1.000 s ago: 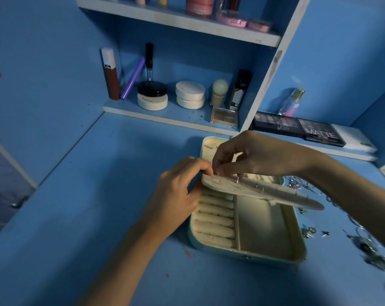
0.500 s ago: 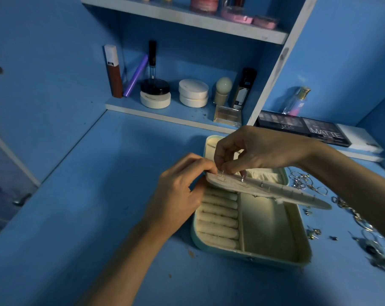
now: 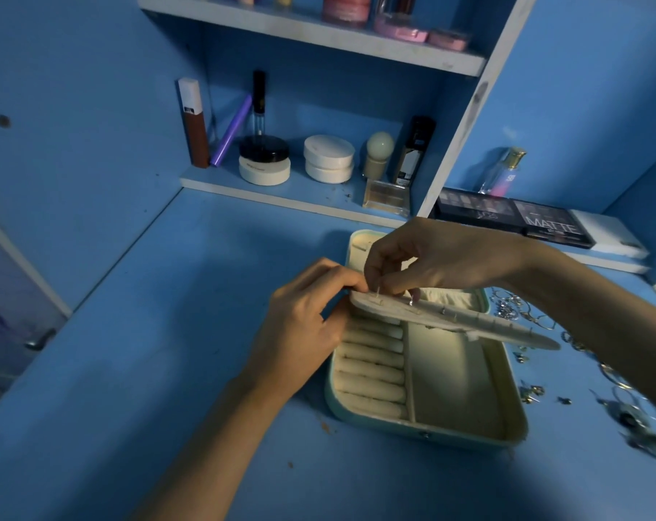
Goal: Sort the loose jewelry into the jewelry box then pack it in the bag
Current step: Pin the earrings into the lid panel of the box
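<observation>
Left hand (image 3: 304, 332) pinches the left end of the cream earring panel (image 3: 469, 321); right hand (image 3: 443, 257) pinches a small stud (image 3: 377, 293) at the panel's upper face. The panel hangs tilted over the open jewelry box (image 3: 424, 432) — 2 compartments, 1 holding ring rolls. Loose jewelry (image 3: 510, 308) lies on the desk (image 3: 168, 370) just right of the box.

Place: a home vanity nook, painted blue, is showing around the lower shelf (image 3: 319, 193).
Makeup: round compacts (image 3: 329, 158) and a brown lip tube (image 3: 195, 126) are standing on that shelf.
Above: pink jars (image 3: 345, 7) are sitting on an upper shelf (image 3: 319, 35).
Right: a MATTE eyeshadow palette (image 3: 544, 223) and a perfume bottle (image 3: 503, 171) are resting just beside it.
</observation>
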The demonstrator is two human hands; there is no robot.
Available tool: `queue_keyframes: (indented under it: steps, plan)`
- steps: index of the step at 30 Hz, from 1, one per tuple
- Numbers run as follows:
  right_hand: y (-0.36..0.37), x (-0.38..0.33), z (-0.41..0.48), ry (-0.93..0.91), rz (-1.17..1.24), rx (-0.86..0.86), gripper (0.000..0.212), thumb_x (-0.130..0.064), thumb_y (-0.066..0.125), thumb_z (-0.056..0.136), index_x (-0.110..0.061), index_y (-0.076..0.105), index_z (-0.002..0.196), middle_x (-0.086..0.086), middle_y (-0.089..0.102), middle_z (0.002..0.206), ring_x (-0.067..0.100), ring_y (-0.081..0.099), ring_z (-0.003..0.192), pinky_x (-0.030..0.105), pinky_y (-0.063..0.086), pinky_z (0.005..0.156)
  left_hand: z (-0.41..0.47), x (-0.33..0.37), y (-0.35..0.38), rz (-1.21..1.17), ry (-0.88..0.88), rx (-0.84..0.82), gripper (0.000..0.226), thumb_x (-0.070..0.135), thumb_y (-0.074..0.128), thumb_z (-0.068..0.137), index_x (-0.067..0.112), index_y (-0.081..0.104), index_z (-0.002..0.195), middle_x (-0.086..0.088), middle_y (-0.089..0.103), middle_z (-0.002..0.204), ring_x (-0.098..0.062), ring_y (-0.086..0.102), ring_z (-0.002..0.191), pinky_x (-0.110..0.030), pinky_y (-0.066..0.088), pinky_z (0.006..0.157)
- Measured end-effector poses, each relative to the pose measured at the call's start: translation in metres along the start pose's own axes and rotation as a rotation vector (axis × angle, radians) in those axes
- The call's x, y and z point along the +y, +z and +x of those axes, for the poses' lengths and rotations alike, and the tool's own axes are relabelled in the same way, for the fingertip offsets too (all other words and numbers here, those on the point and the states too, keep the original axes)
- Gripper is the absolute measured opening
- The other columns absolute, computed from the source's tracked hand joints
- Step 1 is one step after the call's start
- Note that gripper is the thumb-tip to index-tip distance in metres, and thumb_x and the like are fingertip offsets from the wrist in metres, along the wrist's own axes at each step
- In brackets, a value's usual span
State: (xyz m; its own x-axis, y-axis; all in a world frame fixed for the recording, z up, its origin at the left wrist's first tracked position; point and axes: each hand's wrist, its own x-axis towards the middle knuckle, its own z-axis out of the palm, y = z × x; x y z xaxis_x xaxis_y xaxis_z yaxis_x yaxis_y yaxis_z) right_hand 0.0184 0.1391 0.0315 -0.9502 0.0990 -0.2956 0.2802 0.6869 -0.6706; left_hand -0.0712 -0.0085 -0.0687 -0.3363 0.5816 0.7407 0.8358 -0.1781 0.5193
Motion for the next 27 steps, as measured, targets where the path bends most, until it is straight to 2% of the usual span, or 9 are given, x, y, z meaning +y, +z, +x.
queue_keyframes:
  steps: [2, 5, 9, 11, 13, 15, 19, 23, 27]
  plan:
    - [-0.002, 0.006, -0.006, -0.016, 0.070, 0.024, 0.005, -0.007, 0.064, 0.086, -0.008, 0.068, 0.088, 0.003, 0.064, 0.070, 0.007, 0.056, 0.061, 0.023, 0.048, 0.062, 0.001, 0.000, 0.000, 0.014, 0.002, 0.005, 0.015, -0.008, 0.072, 0.073, 0.003, 0.067, 0.081, -0.003, 0.064, 0.080, -0.009, 0.059, 0.075, -0.023, 0.049, 0.066]
    - [-0.005, 0.018, -0.019, -0.029, 0.254, 0.116, 0.017, -0.016, 0.065, 0.085, -0.006, 0.066, 0.098, 0.010, 0.067, 0.077, 0.016, 0.062, 0.070, 0.027, 0.051, 0.066, 0.002, -0.001, 0.001, 0.016, -0.011, 0.018, 0.011, -0.004, 0.072, 0.074, 0.003, 0.068, 0.082, -0.003, 0.065, 0.080, -0.008, 0.059, 0.075, -0.023, 0.051, 0.068]
    - [-0.009, 0.038, -0.047, -0.004, 0.361, 0.285, 0.029, -0.030, 0.060, 0.084, -0.005, 0.067, 0.097, 0.016, 0.068, 0.083, 0.025, 0.063, 0.078, 0.026, 0.052, 0.069, 0.006, 0.002, 0.001, -0.080, -0.098, 0.005, 0.012, 0.005, 0.073, 0.076, 0.005, 0.067, 0.087, -0.001, 0.067, 0.083, -0.005, 0.063, 0.078, -0.019, 0.053, 0.074]
    - [-0.012, 0.050, -0.061, 0.047, 0.407, 0.360, 0.040, -0.047, 0.060, 0.082, -0.010, 0.070, 0.092, 0.013, 0.069, 0.082, 0.024, 0.063, 0.080, 0.023, 0.052, 0.069, 0.011, 0.003, 0.001, -0.139, -0.158, -0.016, 0.014, 0.008, 0.074, 0.075, 0.007, 0.067, 0.088, 0.000, 0.068, 0.084, -0.005, 0.065, 0.079, -0.017, 0.053, 0.075]
    - [-0.012, 0.062, -0.073, 0.098, 0.435, 0.436, 0.062, -0.072, 0.062, 0.067, -0.015, 0.072, 0.090, 0.008, 0.069, 0.081, 0.021, 0.063, 0.080, 0.025, 0.051, 0.071, 0.017, 0.003, -0.001, -0.163, -0.225, -0.045, 0.015, 0.009, 0.076, 0.075, 0.013, 0.067, 0.086, 0.005, 0.069, 0.083, -0.003, 0.066, 0.077, -0.016, 0.053, 0.074]
    - [-0.009, 0.073, -0.082, 0.123, 0.488, 0.509, 0.075, -0.082, 0.063, 0.053, -0.017, 0.074, 0.087, 0.007, 0.070, 0.084, 0.020, 0.063, 0.079, 0.025, 0.052, 0.072, 0.024, 0.005, -0.003, -0.203, -0.317, -0.079, 0.022, 0.005, 0.078, 0.074, 0.021, 0.064, 0.082, 0.009, 0.070, 0.083, -0.001, 0.066, 0.076, -0.012, 0.051, 0.072]
    - [0.004, 0.087, -0.090, 0.121, 0.606, 0.604, 0.082, -0.086, 0.058, 0.052, -0.014, 0.074, 0.087, 0.015, 0.070, 0.090, 0.024, 0.063, 0.078, 0.033, 0.055, 0.070, 0.036, 0.007, -0.001, -0.257, -0.416, -0.112, 0.028, 0.005, 0.076, 0.076, 0.029, 0.060, 0.078, 0.016, 0.068, 0.079, 0.001, 0.066, 0.072, -0.007, 0.047, 0.067]
    - [0.017, 0.090, -0.093, 0.080, 0.681, 0.687, 0.082, -0.087, 0.054, 0.056, -0.013, 0.069, 0.087, 0.014, 0.065, 0.085, 0.023, 0.062, 0.078, 0.034, 0.050, 0.070, 0.039, 0.002, 0.009, -0.249, -0.466, -0.080, 0.027, 0.008, 0.075, 0.077, 0.031, 0.062, 0.085, 0.012, 0.067, 0.081, -0.003, 0.063, 0.074, -0.014, 0.050, 0.069]
    - [0.023, 0.089, -0.095, 0.103, 0.656, 0.701, 0.091, -0.088, 0.052, 0.056, -0.013, 0.066, 0.107, 0.010, 0.068, 0.091, 0.023, 0.064, 0.087, 0.031, 0.053, 0.071, 0.033, -0.001, 0.019, -0.270, -0.513, -0.011, 0.028, 0.010, 0.073, 0.080, 0.023, 0.067, 0.103, 0.013, 0.066, 0.080, 0.003, 0.060, 0.075, -0.010, 0.047, 0.068]
